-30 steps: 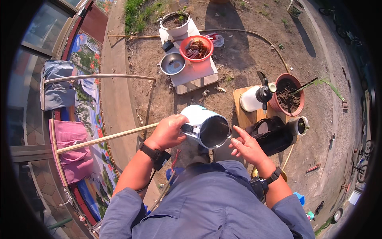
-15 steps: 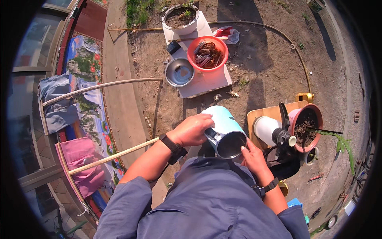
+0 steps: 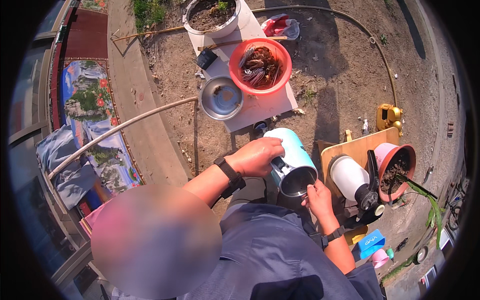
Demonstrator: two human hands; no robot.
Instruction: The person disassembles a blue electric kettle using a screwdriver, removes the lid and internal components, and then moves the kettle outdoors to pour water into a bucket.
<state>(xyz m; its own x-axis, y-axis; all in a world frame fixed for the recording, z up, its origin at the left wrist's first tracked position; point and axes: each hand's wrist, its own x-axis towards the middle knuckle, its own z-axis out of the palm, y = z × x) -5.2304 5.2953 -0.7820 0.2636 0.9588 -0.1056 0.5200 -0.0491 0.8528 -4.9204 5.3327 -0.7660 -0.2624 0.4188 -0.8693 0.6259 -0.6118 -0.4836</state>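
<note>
My left hand [image 3: 260, 156] is closed around the handle of a light blue jug [image 3: 294, 147] with a grey metal inside. The jug lies tipped in front of my body, its dark mouth facing me. At the mouth's right rim is my right hand [image 3: 318, 201], with thumb and forefinger pinched together. A thin dark line shows above these fingertips; what they grip is too small to make out. Both wrists wear dark bands.
A red basin [image 3: 260, 66], a metal bowl [image 3: 221, 97] and a white plant pot [image 3: 212, 22] stand on a pale board [image 3: 265, 107]. At right are a white sprayer bottle [image 3: 347, 177], a wooden board [image 3: 335, 150] and a terracotta pot [image 3: 395, 170]. A blurred patch [image 3: 156, 242] covers the lower left.
The view has shifted, and the jug now sits slightly farther right. My right hand has gone from holding the rim with a spread thumb to a pinch there. My left hand keeps the handle.
</note>
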